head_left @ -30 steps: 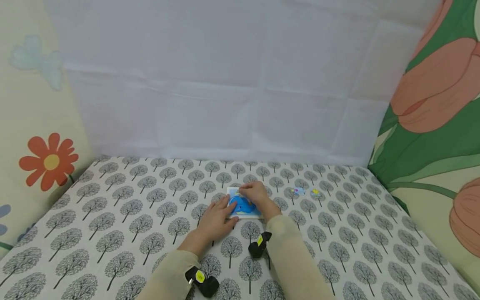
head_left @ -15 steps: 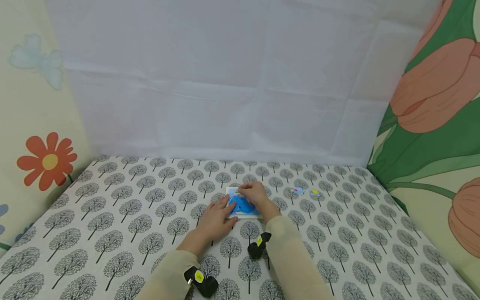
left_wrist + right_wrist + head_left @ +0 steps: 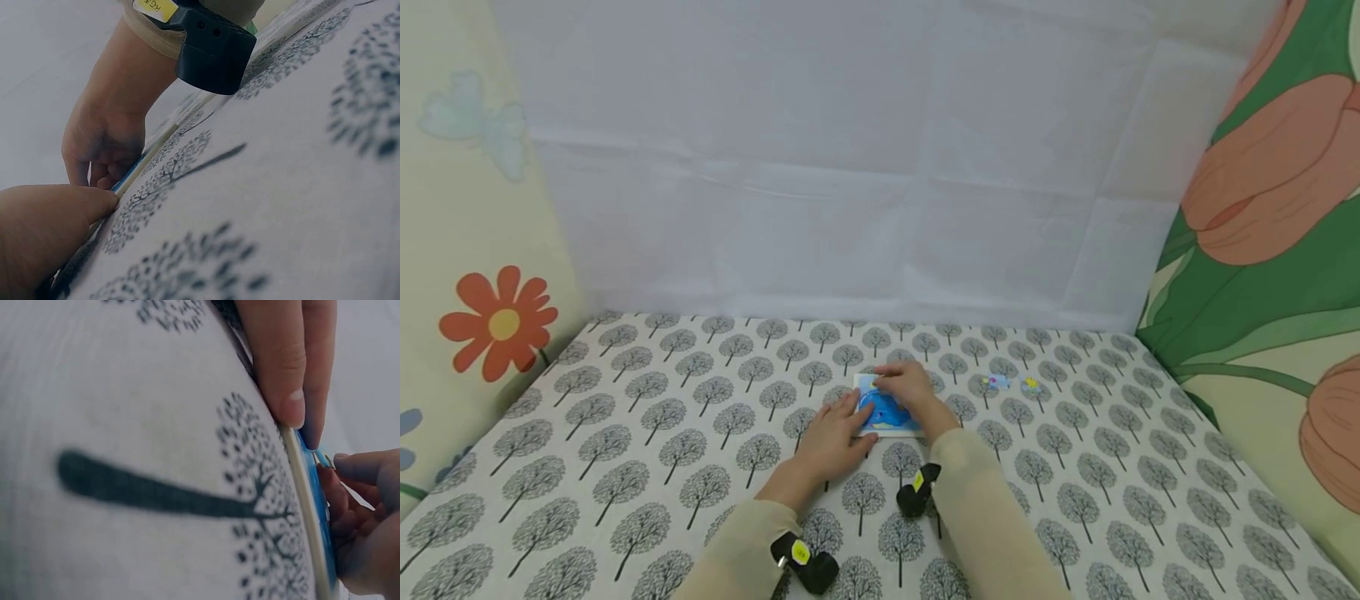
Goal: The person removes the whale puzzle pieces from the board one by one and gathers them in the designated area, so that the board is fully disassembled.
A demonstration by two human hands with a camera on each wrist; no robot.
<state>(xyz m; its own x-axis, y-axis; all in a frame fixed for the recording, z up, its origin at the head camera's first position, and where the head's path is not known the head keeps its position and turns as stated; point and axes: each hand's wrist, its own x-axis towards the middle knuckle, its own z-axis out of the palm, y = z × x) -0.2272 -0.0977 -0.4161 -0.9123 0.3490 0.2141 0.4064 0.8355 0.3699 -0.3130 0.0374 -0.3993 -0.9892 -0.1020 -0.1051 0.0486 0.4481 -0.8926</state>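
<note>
A small flat puzzle board (image 3: 883,414) with a blue picture and a pale rim lies on the patterned cloth, in front of both hands. My left hand (image 3: 829,442) rests on its left side, fingers extended over the picture and thumb at the near edge. Above the board's far right part is my right hand (image 3: 912,392), which covers that area. Between its thumb and fingertips it pinches a small thin puzzle piece (image 3: 324,458), close over the board in the right wrist view. Most of that piece is hidden by the fingers.
Two loose puzzle pieces lie on the cloth to the right of the board: a light blue one (image 3: 998,382) with pink and yellow spots, and a yellow one (image 3: 1032,384). A white sheet (image 3: 820,208) hangs behind the table. Black cameras sit on both wrists.
My right hand's fingers shift very slightly over the far part of the board. My left hand, the board and the loose pieces stay in place.
</note>
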